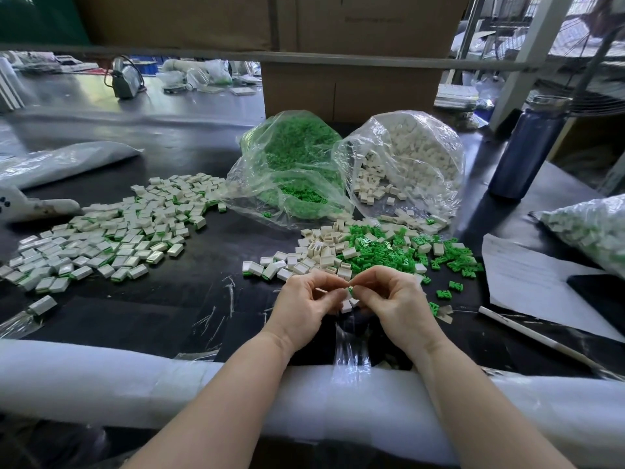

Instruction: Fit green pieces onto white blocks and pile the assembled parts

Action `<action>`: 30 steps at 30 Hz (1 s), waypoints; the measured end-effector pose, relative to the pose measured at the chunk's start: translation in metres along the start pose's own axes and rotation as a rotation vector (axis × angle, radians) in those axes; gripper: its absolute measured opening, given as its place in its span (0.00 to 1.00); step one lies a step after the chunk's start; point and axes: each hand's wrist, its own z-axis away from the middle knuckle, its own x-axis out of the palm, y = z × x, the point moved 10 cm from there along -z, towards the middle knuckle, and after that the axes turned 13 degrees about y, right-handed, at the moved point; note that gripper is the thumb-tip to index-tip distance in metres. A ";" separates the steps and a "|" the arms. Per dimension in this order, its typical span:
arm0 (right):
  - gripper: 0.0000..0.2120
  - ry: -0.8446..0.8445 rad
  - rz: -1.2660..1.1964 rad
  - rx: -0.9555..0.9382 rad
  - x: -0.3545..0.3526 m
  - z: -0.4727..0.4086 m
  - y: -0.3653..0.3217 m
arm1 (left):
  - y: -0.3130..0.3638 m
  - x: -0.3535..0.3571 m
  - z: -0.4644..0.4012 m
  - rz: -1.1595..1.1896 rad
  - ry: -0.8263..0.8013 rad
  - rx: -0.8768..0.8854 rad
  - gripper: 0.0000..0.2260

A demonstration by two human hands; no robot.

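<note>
Both hands meet low over the dark tabletop (216, 299), just ahead of the white foam edge roll (135, 377) that the forearms cross. Left hand (304, 308): fingers curled, tips pinched inward toward the other hand; what it holds is mostly hidden, though a white block (346, 305) shows just below and between the two hands. Right hand (394, 299): thumb and forefinger pinch a small green piece (350, 291) right at the meeting point of the fingertips. Whether the piece is already seated in a block cannot be told.

Just beyond the fingertips lies the loose mixed heap of white blocks and green pieces (375, 250). Farther out behind that, two open clear bags: the green-piece bag (291, 164) and the white-block bag (406, 157). Well off to the left of the left hand spreads the pile of assembled parts (111, 231). A few stray green pieces (443, 294) sit just right of the right hand; a white rod (527, 336) and a sheet of paper (534, 286) lie farther right.

Risks, as judged:
- The piece is tiny and held at the fingertips only; a skewed press could pop it loose into the mixed heap.
- A half-seated part tossed left would vanish among finished ones.
- A sweeping wrist could scatter the strays toward the tabletop edge.
- Either bag's open mouth could spill more stock into the working heap.
</note>
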 end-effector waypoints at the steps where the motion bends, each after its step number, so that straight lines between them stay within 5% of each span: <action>1: 0.08 -0.001 -0.012 0.010 0.000 0.001 0.000 | 0.001 0.001 0.001 0.006 -0.004 0.006 0.07; 11: 0.11 -0.045 -0.043 0.065 0.001 0.001 0.004 | 0.002 0.005 0.004 0.000 -0.052 0.000 0.12; 30: 0.10 -0.093 -0.079 0.116 0.005 0.001 0.015 | 0.007 0.008 0.006 -0.162 -0.103 0.094 0.05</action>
